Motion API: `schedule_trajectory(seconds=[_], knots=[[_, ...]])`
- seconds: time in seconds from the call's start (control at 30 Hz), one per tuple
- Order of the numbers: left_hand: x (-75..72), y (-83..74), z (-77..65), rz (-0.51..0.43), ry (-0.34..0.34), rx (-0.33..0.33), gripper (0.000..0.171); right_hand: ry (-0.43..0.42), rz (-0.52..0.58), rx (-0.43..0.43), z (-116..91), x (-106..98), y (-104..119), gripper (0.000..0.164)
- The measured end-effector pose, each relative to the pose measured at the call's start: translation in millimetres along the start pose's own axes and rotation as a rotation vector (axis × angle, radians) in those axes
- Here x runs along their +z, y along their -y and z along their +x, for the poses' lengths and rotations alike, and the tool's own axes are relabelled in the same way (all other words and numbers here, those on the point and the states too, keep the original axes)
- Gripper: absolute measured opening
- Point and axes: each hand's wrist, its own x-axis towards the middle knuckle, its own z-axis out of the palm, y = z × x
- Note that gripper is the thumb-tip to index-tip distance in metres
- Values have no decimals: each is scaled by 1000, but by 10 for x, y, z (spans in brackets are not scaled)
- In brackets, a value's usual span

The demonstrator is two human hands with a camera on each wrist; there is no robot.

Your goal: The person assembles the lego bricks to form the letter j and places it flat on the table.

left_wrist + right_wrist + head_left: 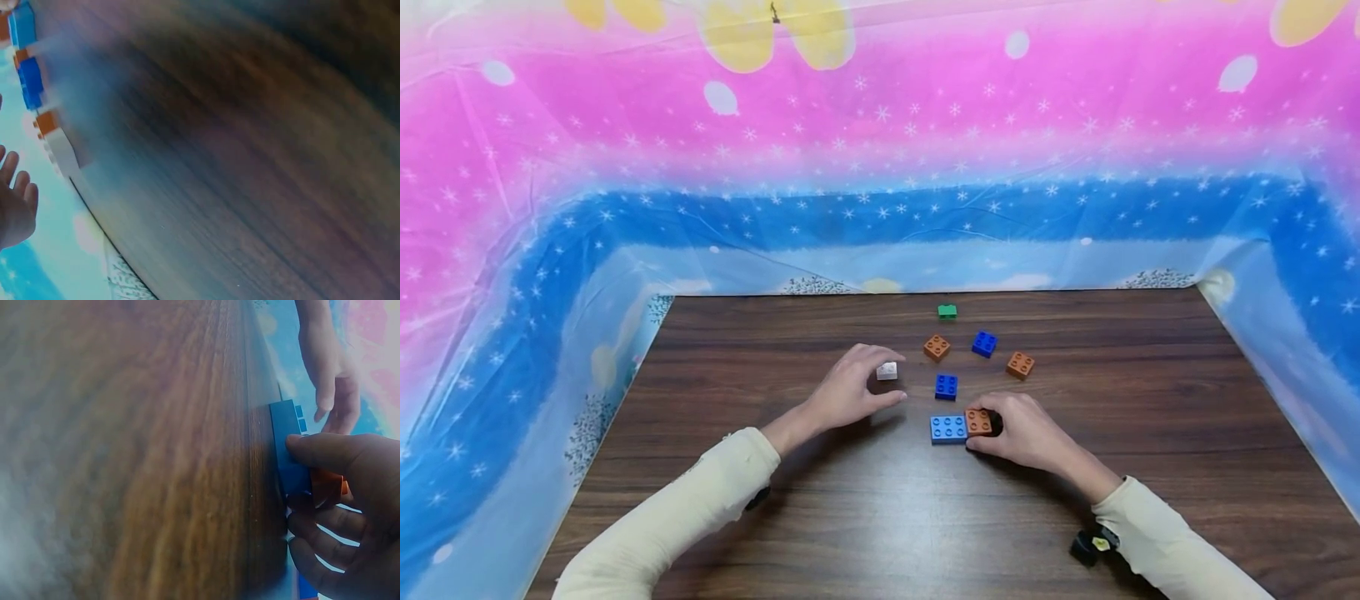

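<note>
My right hand (1026, 429) pinches an orange building brick (978, 422) between thumb and fingers. This brick sits against the right end of a longer light blue brick (947, 428) with two rows of studs. In the right wrist view the thumb lies along the light blue brick (286, 453), and the orange brick (326, 487) shows behind it. My left hand (850, 387) hovers with thumb and fingers spread apart, holding nothing. Beyond its gap lies a white brick (887, 371), also seen in the left wrist view. A dark blue brick (946, 386) lies between the hands.
Farther back on the wooden table (737, 333) lie an orange brick (936, 347), a dark blue brick (984, 343), another orange brick (1020, 365) and a green brick (947, 311). A patterned pink and blue cloth (880, 208) stands around the table's back and sides.
</note>
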Motion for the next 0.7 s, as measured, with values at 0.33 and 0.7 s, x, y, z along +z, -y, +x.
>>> schedule_trajectory(seconds=[0.33,0.7], knots=[[-1,171,97,-33,83,-122,68,-2,-3,-1,-1,-7,-13,41],[33,309,135,14,68,-159,61,14,-7,5,4,-8,-4,41]])
